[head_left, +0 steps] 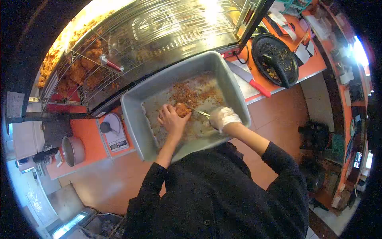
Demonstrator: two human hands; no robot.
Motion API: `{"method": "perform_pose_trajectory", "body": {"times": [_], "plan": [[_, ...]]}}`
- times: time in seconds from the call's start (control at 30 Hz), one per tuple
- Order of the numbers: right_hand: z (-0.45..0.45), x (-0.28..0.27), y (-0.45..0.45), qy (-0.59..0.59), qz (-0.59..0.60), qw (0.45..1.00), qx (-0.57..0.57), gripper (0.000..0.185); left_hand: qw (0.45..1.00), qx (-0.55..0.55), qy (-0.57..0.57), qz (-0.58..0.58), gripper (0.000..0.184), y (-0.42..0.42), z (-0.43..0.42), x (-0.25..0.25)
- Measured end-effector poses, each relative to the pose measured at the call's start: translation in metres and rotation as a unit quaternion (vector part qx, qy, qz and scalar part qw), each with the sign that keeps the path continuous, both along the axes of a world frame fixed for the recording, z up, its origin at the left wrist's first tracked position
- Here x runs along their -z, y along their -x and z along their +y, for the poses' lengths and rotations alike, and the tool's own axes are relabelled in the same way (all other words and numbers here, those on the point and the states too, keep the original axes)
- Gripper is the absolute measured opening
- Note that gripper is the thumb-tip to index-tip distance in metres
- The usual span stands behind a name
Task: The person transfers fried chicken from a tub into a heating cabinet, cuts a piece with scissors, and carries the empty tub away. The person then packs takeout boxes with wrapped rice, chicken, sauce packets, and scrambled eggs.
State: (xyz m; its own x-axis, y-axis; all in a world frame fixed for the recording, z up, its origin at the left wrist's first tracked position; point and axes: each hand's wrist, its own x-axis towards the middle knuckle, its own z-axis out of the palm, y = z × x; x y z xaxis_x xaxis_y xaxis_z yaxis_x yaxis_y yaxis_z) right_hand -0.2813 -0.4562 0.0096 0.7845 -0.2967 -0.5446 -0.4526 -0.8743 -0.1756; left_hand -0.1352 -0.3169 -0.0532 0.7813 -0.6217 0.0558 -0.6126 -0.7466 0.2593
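Note:
Inside a large grey tub [234,85] lies a piece of fried food [182,110], with brown crumbs [185,92] scattered beyond it on the tub's bottom. My left hand [172,118] is bare and curls round the left and near side of the piece, thumb and fingers touching it. My right hand [223,117], in a thin pale glove, is closed round the handle of scissors [203,114]. Their blades point left and reach the right side of the piece. How far the blades are apart is too small to tell.
Beyond the tub stands a lit cabinet with wire racks [119,44] and fried pieces. A red-handled knife [248,77] and a black round pan [289,59] are at the right. A scale [115,133] and a metal pot [73,151] stand at the left.

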Motion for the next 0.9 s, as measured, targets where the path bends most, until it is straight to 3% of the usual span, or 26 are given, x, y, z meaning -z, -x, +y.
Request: {"method": "perform_pose_trajectory", "body": {"times": [0.03, 0.1, 0.13, 0.23, 0.37, 0.47, 0.63, 0.77, 0.9], "plan": [[-0.002, -0.012, -0.002, 0.0, -0.002, 1.0, -0.002, 0.021, 1.0, -0.004, -0.008, 0.014, 0.082, 0.0, 0.0, -0.002], [-0.006, -0.039, -0.006, -0.04, -0.006, 0.993, 0.108, 0.024, 1.0, -0.012, -0.013, 0.021, 0.084, -0.001, -0.001, -0.002], [-0.011, -0.015, -0.004, -0.025, 0.029, 0.999, 0.037, 0.03, 0.999, -0.017, -0.019, 0.027, 0.086, 0.0, -0.001, -0.001], [-0.003, -0.054, -0.007, -0.046, 0.063, 0.996, 0.034, 0.033, 1.0, -0.025, -0.015, 0.007, 0.088, 0.001, -0.001, 0.003], [-0.001, -0.027, -0.005, -0.041, 0.059, 0.997, -0.005, 0.034, 0.999, -0.016, -0.038, 0.008, 0.089, -0.001, 0.0, 0.005], [-0.001, -0.013, -0.002, -0.065, 0.067, 0.996, 0.008, 0.032, 0.999, -0.02, -0.035, 0.009, 0.087, 0.0, -0.001, 0.008], [0.003, 0.007, 0.0, -0.002, 0.024, 1.0, 0.0, 0.022, 1.0, -0.009, -0.003, -0.011, 0.084, 0.001, -0.001, 0.005], [-0.01, -0.015, 0.0, 0.013, 0.034, 0.999, -0.009, 0.024, 1.0, -0.011, -0.006, 0.009, 0.082, -0.001, -0.001, 0.0], [-0.008, -0.043, -0.006, -0.039, 0.043, 0.997, 0.06, 0.028, 1.0, -0.003, -0.007, 0.014, 0.081, -0.002, 0.001, 0.002]]}}
